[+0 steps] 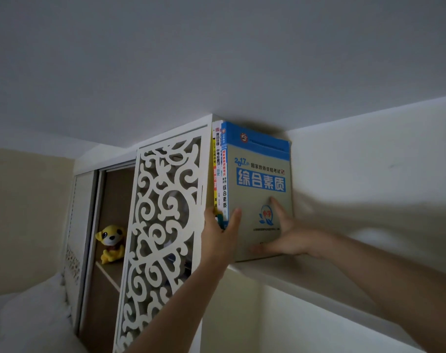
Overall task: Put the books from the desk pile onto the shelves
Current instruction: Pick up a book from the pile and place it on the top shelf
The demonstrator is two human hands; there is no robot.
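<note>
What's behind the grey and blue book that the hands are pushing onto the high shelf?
Behind the grey and blue book, spines of two more upright books show. Their covers, and anything deeper in, are hidden.

Three books (242, 179) stand upright on a high shelf (280, 270) just under the ceiling (216, 59), touching a carved screen panel (163, 225) on their left. The wall (369, 187) rises behind them. Left of the panel, a plush toy (111, 243) sits on a lower shelf (109, 273).
</note>
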